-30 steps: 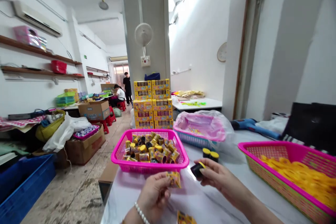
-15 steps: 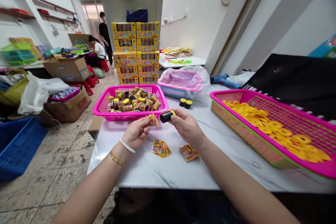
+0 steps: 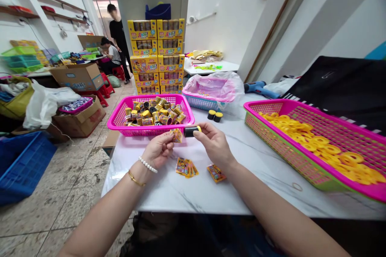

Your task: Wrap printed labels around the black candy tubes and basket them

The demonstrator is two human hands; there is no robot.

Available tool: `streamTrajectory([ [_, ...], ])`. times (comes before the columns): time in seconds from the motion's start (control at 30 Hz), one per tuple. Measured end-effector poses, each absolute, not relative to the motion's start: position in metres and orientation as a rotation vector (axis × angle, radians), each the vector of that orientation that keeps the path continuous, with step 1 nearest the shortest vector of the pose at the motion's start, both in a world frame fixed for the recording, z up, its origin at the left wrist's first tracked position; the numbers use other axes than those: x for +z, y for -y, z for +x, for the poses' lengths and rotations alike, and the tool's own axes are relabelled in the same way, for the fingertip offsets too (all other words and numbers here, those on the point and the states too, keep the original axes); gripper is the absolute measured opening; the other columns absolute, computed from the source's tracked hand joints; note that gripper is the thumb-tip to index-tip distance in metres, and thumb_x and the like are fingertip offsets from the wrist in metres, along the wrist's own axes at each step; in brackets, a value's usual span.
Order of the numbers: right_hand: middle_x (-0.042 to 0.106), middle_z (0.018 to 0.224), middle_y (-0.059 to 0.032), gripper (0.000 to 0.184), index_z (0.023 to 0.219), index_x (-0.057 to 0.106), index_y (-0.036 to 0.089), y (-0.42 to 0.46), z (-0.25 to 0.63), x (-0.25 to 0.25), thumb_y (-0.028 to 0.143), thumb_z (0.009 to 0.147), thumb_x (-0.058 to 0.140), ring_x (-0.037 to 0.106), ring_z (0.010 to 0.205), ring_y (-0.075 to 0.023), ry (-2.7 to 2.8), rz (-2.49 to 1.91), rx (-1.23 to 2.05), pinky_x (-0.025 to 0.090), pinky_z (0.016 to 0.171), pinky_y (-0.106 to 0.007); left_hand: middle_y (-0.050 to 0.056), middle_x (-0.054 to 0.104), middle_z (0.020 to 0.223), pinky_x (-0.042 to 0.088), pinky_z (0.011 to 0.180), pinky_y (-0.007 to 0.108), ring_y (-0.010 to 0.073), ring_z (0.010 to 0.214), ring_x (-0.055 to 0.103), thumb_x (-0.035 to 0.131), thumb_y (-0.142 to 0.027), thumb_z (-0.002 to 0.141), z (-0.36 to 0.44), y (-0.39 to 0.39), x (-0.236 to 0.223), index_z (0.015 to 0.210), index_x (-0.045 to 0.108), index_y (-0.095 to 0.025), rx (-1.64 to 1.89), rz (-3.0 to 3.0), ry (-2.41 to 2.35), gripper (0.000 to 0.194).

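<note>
My left hand (image 3: 158, 150) pinches a small yellow printed label (image 3: 177, 135) just in front of the pink basket. My right hand (image 3: 214, 143) is shut on a black cylinder with a yellow end (image 3: 191, 131), and it nearly touches the label. Several wrapped yellow-and-black cylinders (image 3: 153, 115) lie heaped in the pink plastic basket (image 3: 147, 131). A small stack of labels (image 3: 187, 167) and a separate label (image 3: 216, 173) lie on the white marble table (image 3: 193, 196) below my hands. Two black cylinders with yellow caps (image 3: 215, 116) stand behind my right hand.
A pink-rimmed basket of yellow rings (image 3: 301, 122) fills the table's right side. Behind stand a plastic-lined blue basket (image 3: 202, 102) and stacked yellow boxes (image 3: 155, 56). A blue crate (image 3: 25, 164) sits on the floor at left. Two people are in the background.
The view has swung from the left and tilted down, bringing both forearms and the table into view. My hands have brought the label and the black cylinder closer together.
</note>
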State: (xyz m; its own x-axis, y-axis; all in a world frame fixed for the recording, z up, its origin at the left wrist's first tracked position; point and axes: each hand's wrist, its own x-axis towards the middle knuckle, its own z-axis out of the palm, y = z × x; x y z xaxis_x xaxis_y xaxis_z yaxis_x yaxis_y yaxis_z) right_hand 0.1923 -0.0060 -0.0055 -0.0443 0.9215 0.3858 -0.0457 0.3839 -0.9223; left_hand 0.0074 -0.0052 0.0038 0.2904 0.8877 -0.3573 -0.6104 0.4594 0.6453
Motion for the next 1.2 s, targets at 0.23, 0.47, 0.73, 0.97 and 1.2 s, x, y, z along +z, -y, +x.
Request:
streamTrajectory([
  [0.23,0.076,0.096,-0.0043,0.032,0.097,0.065,0.022,0.007,0.187,-0.007,0.047,0.081,0.075,0.072,0.092,-0.0197,1.463,-0.811,1.033,0.058,0.087,-0.036,-0.001,0.060,0.064,0.021,0.029,0.007,-0.0004,0.037,0.041,0.067,-0.005,0.085,0.010,0.005,0.002,0.084,0.063,-0.010,1.060,0.431,-0.753,0.006],
  [0.47,0.071,0.086,-0.0009,0.027,0.095,0.057,0.023,0.009,0.183,-0.015,0.042,0.083,0.072,0.070,0.080,-0.0175,1.488,-0.869,0.952,0.058,0.076,-0.032,0.001,0.062,0.067,0.020,0.030,0.008,0.0002,0.039,0.040,0.069,-0.009,0.083,0.010,0.005,0.000,0.080,0.063,-0.010,1.042,0.447,-0.737,0.008],
  [0.73,0.063,0.083,0.0018,0.032,0.097,0.058,0.024,0.010,0.190,-0.017,0.041,0.080,0.078,0.062,0.073,-0.0142,1.526,-0.852,0.745,0.057,0.073,-0.030,0.003,0.064,0.067,0.024,0.035,0.011,0.0025,0.046,0.046,0.086,-0.026,0.072,0.010,0.009,-0.002,0.082,0.071,-0.007,1.189,0.652,-0.882,0.026],
  [0.97,0.064,0.097,-0.0031,0.037,0.102,0.066,0.023,0.013,0.190,-0.012,0.039,0.074,0.085,0.064,0.079,-0.0154,1.656,-0.771,0.811,0.056,0.067,-0.029,0.009,0.071,0.085,0.051,0.059,0.022,0.0129,0.069,0.065,0.095,-0.038,0.055,0.006,0.013,-0.002,0.093,0.074,-0.010,1.079,0.908,-0.759,0.052],
  [1.2,0.067,0.089,-0.0020,0.017,0.101,0.068,0.021,0.014,0.191,-0.012,0.020,0.084,0.072,0.065,0.074,-0.0130,1.822,-0.740,0.533,0.057,0.067,-0.027,0.003,0.068,0.074,0.049,0.057,0.023,0.0101,0.058,0.060,0.093,-0.037,0.057,0.010,0.009,-0.012,0.093,0.072,-0.011,1.125,1.090,-0.862,0.049],
])
